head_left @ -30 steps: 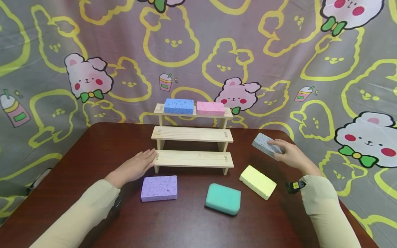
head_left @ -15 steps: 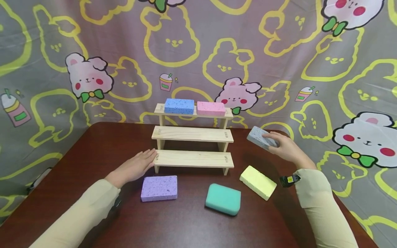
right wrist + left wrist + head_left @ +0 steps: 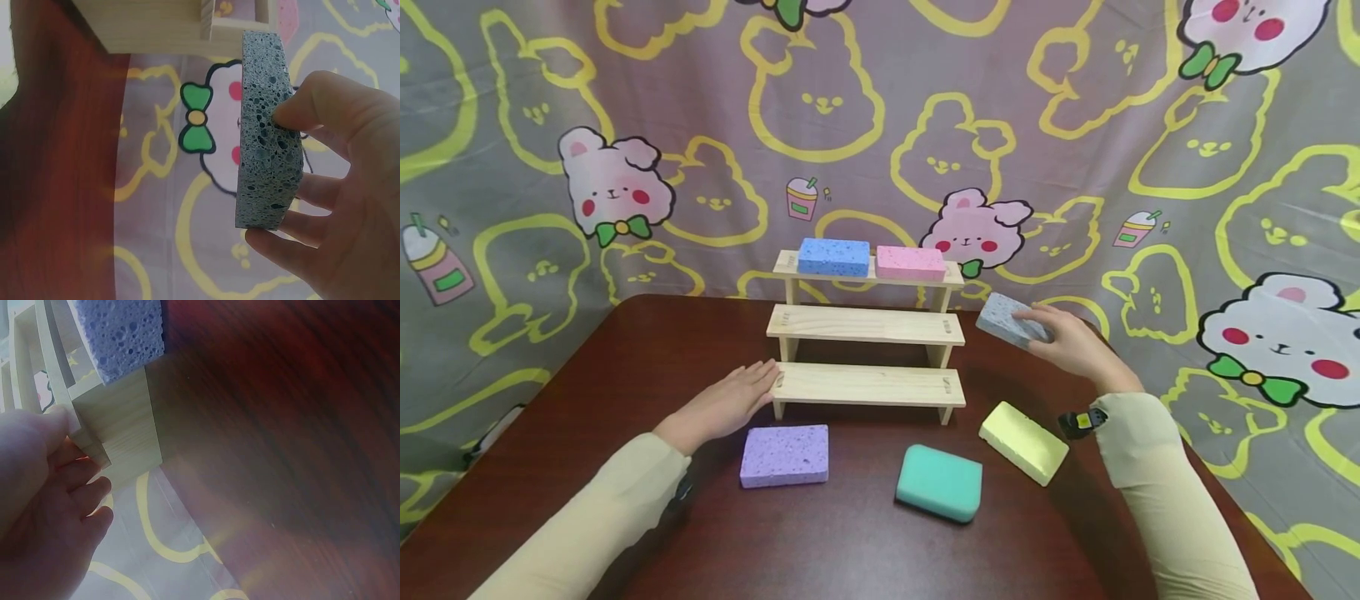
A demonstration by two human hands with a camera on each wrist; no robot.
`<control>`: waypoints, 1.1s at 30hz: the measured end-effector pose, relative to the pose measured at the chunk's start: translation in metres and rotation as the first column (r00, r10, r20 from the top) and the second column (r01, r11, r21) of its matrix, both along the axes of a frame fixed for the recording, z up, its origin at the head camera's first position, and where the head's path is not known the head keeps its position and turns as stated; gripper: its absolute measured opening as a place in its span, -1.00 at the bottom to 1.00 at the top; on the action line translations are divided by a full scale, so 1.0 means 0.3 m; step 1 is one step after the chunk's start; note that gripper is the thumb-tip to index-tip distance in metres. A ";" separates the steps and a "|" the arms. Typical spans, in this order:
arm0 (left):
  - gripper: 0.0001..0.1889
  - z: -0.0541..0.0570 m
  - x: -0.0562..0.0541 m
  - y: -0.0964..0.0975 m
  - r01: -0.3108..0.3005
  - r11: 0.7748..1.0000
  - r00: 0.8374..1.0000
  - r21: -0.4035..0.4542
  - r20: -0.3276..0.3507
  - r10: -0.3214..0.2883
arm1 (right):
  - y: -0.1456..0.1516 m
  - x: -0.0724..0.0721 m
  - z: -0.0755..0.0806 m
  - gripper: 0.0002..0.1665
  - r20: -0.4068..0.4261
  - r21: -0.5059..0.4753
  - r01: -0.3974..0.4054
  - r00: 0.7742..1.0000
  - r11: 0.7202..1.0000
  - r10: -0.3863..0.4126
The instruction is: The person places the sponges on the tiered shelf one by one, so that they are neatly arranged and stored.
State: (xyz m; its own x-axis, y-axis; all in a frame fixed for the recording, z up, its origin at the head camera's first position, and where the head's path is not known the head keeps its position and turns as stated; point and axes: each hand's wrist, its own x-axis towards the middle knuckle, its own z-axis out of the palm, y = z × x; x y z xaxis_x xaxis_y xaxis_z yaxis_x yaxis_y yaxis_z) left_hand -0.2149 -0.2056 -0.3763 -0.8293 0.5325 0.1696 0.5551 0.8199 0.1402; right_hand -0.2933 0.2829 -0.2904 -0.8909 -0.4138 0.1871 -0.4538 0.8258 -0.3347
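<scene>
My right hand [image 3: 1071, 343] grips a grey-blue porous sponge [image 3: 1009, 321], held in the air right of the wooden stand. In the right wrist view, the thumb lies on one face of that sponge [image 3: 265, 137] and the fingers are behind it. My left hand [image 3: 727, 404] rests with straight fingers against the left end of the lowest step of the three-step wooden stand [image 3: 865, 385]. The left wrist view shows its thumb and fingertips at that plank's end. A blue sponge [image 3: 833, 257] and a pink sponge [image 3: 911, 263] sit side by side on the top step.
A purple sponge [image 3: 785, 456] lies before the stand at left, close to the left wrist. A green sponge [image 3: 939, 482] and a yellow sponge [image 3: 1024, 442] lie to the front right on the dark wooden table [image 3: 850, 558]. A patterned curtain [image 3: 865, 100] hangs behind.
My right hand has carried the grey-blue sponge leftward and toward the back, nearer the stand. The left hand and the other sponges have stayed in place.
</scene>
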 end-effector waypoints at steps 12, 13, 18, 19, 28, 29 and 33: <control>-0.54 -0.008 -0.007 -0.001 0.003 1.000 1.000 -0.009 -0.007 -0.004 | -0.087 -0.018 0.032 -0.44 0.000 0.018 -0.048 0.999 0.999 0.048; -0.54 -0.010 -0.008 -0.002 0.004 1.000 1.000 -0.009 -0.009 -0.004 | -0.095 -0.019 0.035 -0.44 -0.003 0.018 -0.060 0.998 0.998 0.060; -0.54 -0.016 -0.011 -0.005 0.003 1.000 1.000 -0.011 -0.005 -0.003 | -0.133 -0.027 0.045 -0.46 -0.022 0.020 -0.104 0.994 0.994 0.104; -0.54 -0.017 -0.012 -0.006 0.003 1.000 1.000 -0.011 -0.001 -0.003 | -0.140 -0.028 0.046 -0.46 -0.027 0.019 -0.109 0.994 0.994 0.109; -0.54 -0.002 -0.004 -0.002 -0.003 1.000 1.000 -0.019 -0.003 0.003 | -0.200 -0.040 0.065 -0.44 -0.045 0.032 -0.173 0.984 0.984 0.174; -0.54 0.000 -0.003 -0.001 -0.005 1.000 1.000 -0.018 -0.001 0.005 | -0.207 -0.040 0.067 -0.44 -0.040 0.031 -0.184 0.982 0.982 0.185; -0.54 0.002 -0.002 -0.001 -0.006 1.000 1.000 -0.015 0.004 0.006 | -0.238 -0.042 0.071 -0.45 -0.039 0.045 -0.228 0.973 0.973 0.229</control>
